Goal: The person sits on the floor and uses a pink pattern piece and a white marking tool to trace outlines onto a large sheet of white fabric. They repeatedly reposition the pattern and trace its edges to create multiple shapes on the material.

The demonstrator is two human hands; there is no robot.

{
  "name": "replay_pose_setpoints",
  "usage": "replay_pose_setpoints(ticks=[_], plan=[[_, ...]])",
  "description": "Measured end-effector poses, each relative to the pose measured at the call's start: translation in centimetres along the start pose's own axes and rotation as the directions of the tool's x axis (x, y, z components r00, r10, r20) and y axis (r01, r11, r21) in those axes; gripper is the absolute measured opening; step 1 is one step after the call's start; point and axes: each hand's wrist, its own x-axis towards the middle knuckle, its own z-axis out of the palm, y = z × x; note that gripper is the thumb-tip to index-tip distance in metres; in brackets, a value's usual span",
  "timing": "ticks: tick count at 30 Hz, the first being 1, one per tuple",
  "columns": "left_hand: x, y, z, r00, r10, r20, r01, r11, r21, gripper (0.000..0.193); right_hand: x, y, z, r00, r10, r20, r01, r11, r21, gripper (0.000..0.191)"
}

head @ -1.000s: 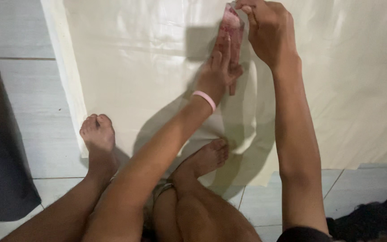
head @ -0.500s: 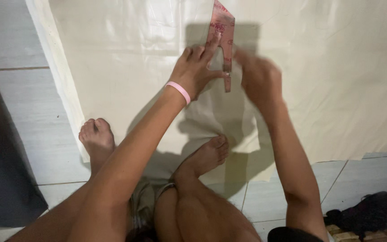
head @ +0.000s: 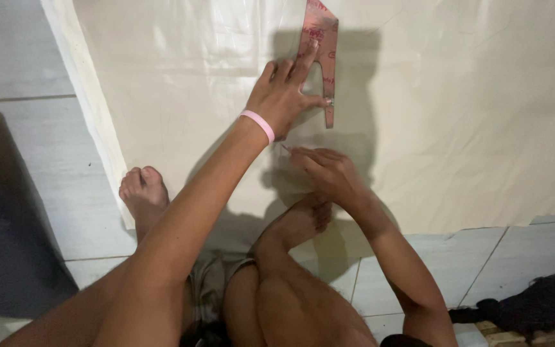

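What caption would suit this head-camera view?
Left hand pins a pink ruler on cream fabric; right hand marks beside it.

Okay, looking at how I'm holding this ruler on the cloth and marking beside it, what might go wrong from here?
Only the left hand pins the pink ruler, near its lower end, so the far tip might swing and skew the line. The cream cloth is wrinkled, so marks by the right hand may wander. One foot rests at the cloth's edge and the other foot on it, so shifting could drag it.
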Motion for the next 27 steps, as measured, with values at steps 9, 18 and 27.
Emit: replay_pose_setpoints(ticks=[9, 18, 27], plan=[[-0.1, -0.4, -0.2, 1.000, -0.006, 0.012, 0.006, 1.000, -0.025, 0.083, 0.6, 0.7, -0.8, 0.997, 0.041, -0.071, -0.044, 0.998, -0.046, 0.034], [-0.1, -1.5, -0.3, 0.997, -0.066, 0.037, 0.071, 0.985, -0.155, 0.129, 7.2, 6.1, -2.8, 0.959, 0.071, -0.275, -0.117, 0.981, -0.155, 0.025], [0.7, -0.1, -1.0, 0.972, -0.043, 0.230, 0.025, 0.997, 0.078, 0.110, 2.2, 1.6, -3.0, 0.920, 0.173, -0.352, -0.276, 0.923, -0.268, 0.025]])
